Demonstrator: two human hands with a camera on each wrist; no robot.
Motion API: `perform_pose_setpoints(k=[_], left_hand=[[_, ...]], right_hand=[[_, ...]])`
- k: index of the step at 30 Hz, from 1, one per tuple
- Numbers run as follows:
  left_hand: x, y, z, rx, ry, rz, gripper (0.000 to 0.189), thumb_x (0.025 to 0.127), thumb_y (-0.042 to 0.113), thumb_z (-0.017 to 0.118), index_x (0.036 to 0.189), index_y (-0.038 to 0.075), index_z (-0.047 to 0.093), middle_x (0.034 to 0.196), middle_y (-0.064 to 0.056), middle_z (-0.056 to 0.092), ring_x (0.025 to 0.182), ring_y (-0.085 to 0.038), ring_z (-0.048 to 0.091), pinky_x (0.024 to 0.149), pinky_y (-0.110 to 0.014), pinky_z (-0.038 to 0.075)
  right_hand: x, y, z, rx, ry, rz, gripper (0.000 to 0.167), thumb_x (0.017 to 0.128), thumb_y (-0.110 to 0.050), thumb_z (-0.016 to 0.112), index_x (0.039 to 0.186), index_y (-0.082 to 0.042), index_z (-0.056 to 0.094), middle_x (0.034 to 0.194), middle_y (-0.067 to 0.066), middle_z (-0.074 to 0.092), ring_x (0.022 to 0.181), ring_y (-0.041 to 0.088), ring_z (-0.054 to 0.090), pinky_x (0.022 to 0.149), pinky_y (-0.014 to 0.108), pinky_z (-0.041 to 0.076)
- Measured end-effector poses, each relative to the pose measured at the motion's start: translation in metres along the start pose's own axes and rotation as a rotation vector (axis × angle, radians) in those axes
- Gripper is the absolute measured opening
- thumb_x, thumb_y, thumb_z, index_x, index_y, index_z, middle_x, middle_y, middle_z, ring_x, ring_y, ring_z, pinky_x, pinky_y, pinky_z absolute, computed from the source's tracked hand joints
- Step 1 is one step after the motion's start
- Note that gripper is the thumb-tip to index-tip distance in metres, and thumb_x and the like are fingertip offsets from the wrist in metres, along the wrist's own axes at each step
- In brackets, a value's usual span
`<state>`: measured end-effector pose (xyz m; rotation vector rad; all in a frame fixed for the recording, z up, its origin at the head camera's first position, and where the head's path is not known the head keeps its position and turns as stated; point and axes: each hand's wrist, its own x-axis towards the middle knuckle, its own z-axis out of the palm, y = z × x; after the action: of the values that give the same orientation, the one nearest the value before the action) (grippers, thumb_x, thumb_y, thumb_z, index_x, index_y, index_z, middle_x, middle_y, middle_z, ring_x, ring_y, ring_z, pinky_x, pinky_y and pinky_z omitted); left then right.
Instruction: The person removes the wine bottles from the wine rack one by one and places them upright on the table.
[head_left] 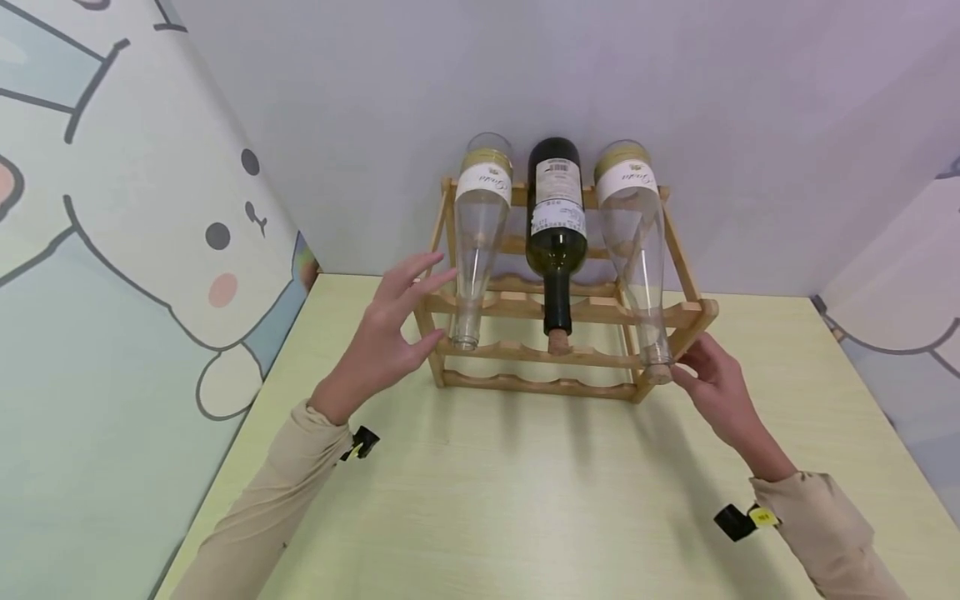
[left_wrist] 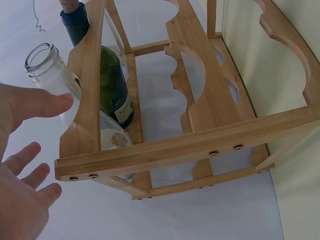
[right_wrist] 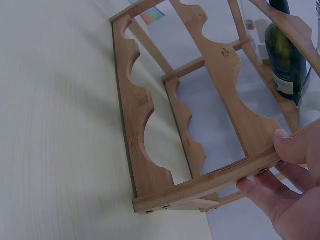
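Observation:
A wooden wine rack (head_left: pixel 600 312) stands on the table with three bottles lying necks forward on its top tier. At the left is an uncorked clear glass bottle (head_left: pixel 477 242), in the middle a corked dark green wine bottle (head_left: pixel 557 250), at the right a corked clear bottle (head_left: pixel 637 242). My right hand (head_left: pixel 718 390) grips the rack's right front post, thumb and fingers on either side of it in the right wrist view. Beside the rack's left end, my left hand (head_left: pixel 386 333) holds its fingers spread and apart from the left bottle's neck.
Behind the rack rises a plain pale wall (head_left: pixel 360 150). Cartoon-printed panels (head_left: pixel 150 208) flank the table on both sides. The pale wooden tabletop (head_left: pixel 510 500) extends in front of the rack. Beneath the bottles, the lower tiers show scalloped rails (head_left: pixel 525 384).

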<state>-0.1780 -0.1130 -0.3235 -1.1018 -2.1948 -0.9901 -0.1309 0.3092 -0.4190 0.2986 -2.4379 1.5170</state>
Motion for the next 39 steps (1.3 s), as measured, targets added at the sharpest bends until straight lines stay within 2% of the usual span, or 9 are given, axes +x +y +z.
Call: perform_pose_setpoints(k=[7,12,15,20,25,31,39], left_hand=[[0.014,0.0,0.0,0.02,-0.09,0.093,0.075,0.069,-0.015,0.074,0.135,0.011,0.049,0.148,-0.01,0.034,0.139,-0.025,0.026,0.097,-0.04,0.046],[0.023,0.0,-0.001,0.006,-0.163,0.124,0.079,0.07,-0.019,0.069,0.138,0.015,0.046,0.149,-0.009,0.032,0.138,-0.024,0.029,0.086,-0.037,0.053],[0.028,0.0,0.0,0.011,-0.19,0.137,0.08,0.07,-0.02,0.068,0.138,0.015,0.047,0.15,-0.008,0.031,0.139,-0.023,0.027,0.086,-0.036,0.053],[0.032,-0.001,0.004,0.041,-0.207,0.141,0.074,0.071,-0.017,0.07,0.135,0.014,0.051,0.15,-0.007,0.031,0.14,-0.022,0.025,0.094,-0.036,0.049],[0.032,-0.005,0.007,0.04,-0.214,0.147,0.072,0.071,-0.017,0.07,0.134,0.013,0.053,0.15,-0.007,0.033,0.14,-0.023,0.025,0.095,-0.037,0.047],[0.031,-0.011,0.011,0.064,-0.248,0.217,0.064,0.076,-0.018,0.063,0.132,0.012,0.054,0.147,-0.01,0.037,0.139,-0.025,0.028,0.092,-0.035,0.049],[0.031,-0.014,0.014,0.133,-0.246,0.288,0.045,0.077,-0.017,0.063,0.115,0.008,0.067,0.132,-0.008,0.056,0.134,-0.027,0.037,0.094,-0.036,0.048]], right_hand=[[0.0,0.001,0.0,0.004,0.003,-0.002,0.049,0.086,0.014,0.059,0.131,-0.002,0.048,0.111,-0.006,0.058,0.099,0.003,0.059,0.079,0.013,0.05],[0.001,0.002,0.001,0.017,-0.001,0.0,0.049,0.086,0.014,0.058,0.13,-0.002,0.049,0.11,-0.005,0.058,0.098,0.004,0.059,0.078,0.013,0.05],[0.0,0.002,0.001,0.007,0.0,0.004,0.048,0.086,0.014,0.059,0.13,-0.002,0.049,0.11,-0.006,0.058,0.098,0.003,0.059,0.078,0.013,0.05],[0.0,0.002,0.0,0.0,0.005,0.007,0.048,0.086,0.013,0.059,0.13,-0.002,0.049,0.109,-0.006,0.058,0.098,0.003,0.059,0.078,0.012,0.05],[0.0,0.002,0.0,0.002,-0.002,0.009,0.048,0.086,0.012,0.06,0.131,-0.003,0.048,0.11,-0.005,0.058,0.099,0.003,0.059,0.079,0.013,0.05],[0.0,0.004,0.001,0.001,0.004,0.009,0.048,0.086,0.012,0.059,0.131,-0.002,0.048,0.11,-0.006,0.057,0.098,0.003,0.059,0.078,0.013,0.05],[-0.001,0.007,0.002,0.001,0.014,0.004,0.05,0.085,0.013,0.059,0.132,-0.002,0.048,0.111,-0.007,0.057,0.099,0.002,0.058,0.078,0.012,0.05]])
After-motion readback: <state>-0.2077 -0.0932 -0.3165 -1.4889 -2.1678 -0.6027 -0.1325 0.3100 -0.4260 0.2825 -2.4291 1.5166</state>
